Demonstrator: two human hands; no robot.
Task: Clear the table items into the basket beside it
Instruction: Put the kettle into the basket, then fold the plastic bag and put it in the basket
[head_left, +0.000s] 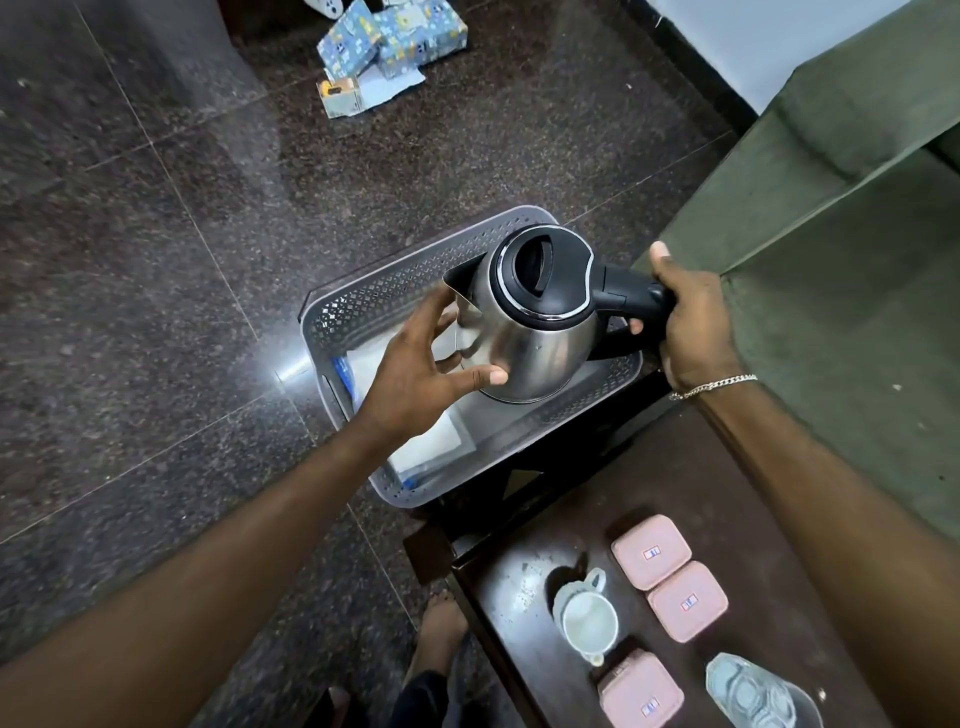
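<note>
A steel kettle (524, 332) with a black lid and handle hangs upright over the grey perforated basket (363, 306) on the floor. My right hand (685, 322) is closed around the kettle's black handle. My left hand (426, 364) rests against the kettle's left side below the spout, fingers spread. White papers (441, 441) lie flat in the basket's bottom. On the dark table (691, 493) at lower right stand a white cup (589, 623), three pink lidded boxes (652, 551) and a clear glass (753, 691).
A green sofa (841, 218) stands to the right, close to the basket and table. Blue patterned boxes (389, 36) and a small carton lie on the dark stone floor at the top. My foot (439, 634) is beside the table's left edge.
</note>
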